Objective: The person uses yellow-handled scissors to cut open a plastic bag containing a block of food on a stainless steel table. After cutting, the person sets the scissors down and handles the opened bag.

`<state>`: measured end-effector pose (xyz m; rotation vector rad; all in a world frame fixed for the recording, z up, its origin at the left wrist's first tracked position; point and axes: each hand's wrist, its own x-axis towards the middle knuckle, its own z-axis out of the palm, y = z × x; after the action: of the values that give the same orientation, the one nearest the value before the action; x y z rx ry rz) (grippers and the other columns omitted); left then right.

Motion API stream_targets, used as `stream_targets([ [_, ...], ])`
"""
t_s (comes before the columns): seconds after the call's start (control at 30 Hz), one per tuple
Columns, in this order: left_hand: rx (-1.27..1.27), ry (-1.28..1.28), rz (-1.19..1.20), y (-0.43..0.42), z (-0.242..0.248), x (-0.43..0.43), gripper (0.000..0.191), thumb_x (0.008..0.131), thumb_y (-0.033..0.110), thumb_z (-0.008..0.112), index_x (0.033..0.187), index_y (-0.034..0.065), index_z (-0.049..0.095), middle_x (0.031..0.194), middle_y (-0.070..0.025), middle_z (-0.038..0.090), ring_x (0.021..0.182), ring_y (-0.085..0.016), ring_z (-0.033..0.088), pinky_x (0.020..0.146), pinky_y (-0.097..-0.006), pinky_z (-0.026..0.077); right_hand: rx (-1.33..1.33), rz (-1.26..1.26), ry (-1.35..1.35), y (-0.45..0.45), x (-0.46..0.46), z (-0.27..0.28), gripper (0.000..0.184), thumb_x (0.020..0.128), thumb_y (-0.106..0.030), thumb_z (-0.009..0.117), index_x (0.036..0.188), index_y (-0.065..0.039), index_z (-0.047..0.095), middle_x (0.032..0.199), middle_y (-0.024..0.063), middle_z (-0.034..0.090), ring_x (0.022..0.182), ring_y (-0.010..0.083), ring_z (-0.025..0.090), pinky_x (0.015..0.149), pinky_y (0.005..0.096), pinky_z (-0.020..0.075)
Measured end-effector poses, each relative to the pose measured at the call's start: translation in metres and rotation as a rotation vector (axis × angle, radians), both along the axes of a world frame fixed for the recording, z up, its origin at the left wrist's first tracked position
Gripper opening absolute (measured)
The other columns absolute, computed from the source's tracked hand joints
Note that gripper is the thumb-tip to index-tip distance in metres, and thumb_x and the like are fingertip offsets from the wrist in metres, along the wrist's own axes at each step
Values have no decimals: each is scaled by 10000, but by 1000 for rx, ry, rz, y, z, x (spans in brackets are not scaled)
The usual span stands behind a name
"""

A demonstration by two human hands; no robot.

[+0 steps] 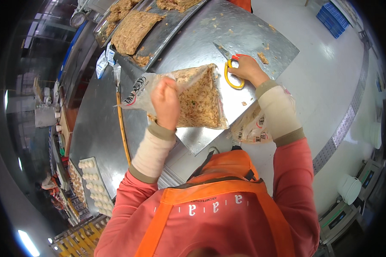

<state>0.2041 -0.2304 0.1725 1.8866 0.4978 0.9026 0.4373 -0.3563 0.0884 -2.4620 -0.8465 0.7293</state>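
A flat slab of brown, crumbly food filling [197,107] lies in a clear printed plastic bag [148,82] on the steel table. My left hand [166,102] is closed around the bag's loose film, above the slab's left side. In my right hand [247,69] is a pair of scissors [234,75] with yellow and red handles; its blades point away from me over the metal surface. Handles and fingers overlap, so the exact grip is partly hidden. Below my right forearm hangs more crumpled, printed plastic film [252,125].
At the far left a metal tray [164,41] holds an unwrapped slab [133,30] and loose chunks. A scraper with a long wooden handle [121,128] lies left of the bag. Dough balls [95,183] sit on a tray at lower left. Crumbs dot the steel table [193,35].
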Motion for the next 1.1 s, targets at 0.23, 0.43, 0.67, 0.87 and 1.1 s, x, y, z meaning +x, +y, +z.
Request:
stream_targets([
  [0.23,399,24,-66,38,62,58,107,798,3,479,736,-9,566,609,-78,558,532,-148,499,502,-271,391,900,405,-369,42,-42,15,571,772,-386,697,1170,9,587,1001,194,643,976,325,611,903,368,460],
  [0.43,813,-120,241,63,63,35,165,780,61,600,937,21,573,897,-119,589,849,-297,544,784,-391,424,433,286,434,111,-50,14,654,844,-515,573,1239,5,538,1103,214,620,1015,305,594,871,359,453],
  [0.67,-1032,226,618,-13,-53,-167,287,901,280,613,1076,107,464,1025,-22,495,877,-114,490,773,-295,429,-48,267,436,126,-53,13,696,901,-538,483,1110,120,571,1070,191,637,957,253,599,838,362,450],
  [0.87,-1306,94,372,5,-98,-175,353,884,473,591,983,147,499,822,40,518,717,-84,506,630,-246,445,122,155,882,120,-87,14,683,905,-521,508,1232,79,507,1164,160,606,1010,230,601,869,327,459],
  [1.1,-1402,-1,316,26,-78,-176,451,922,445,539,1204,97,488,1101,-46,575,891,-154,565,783,-331,490,180,-22,1061,113,-129,6,622,922,-455,523,1246,75,498,1198,157,591,1061,228,587,902,323,453],
])
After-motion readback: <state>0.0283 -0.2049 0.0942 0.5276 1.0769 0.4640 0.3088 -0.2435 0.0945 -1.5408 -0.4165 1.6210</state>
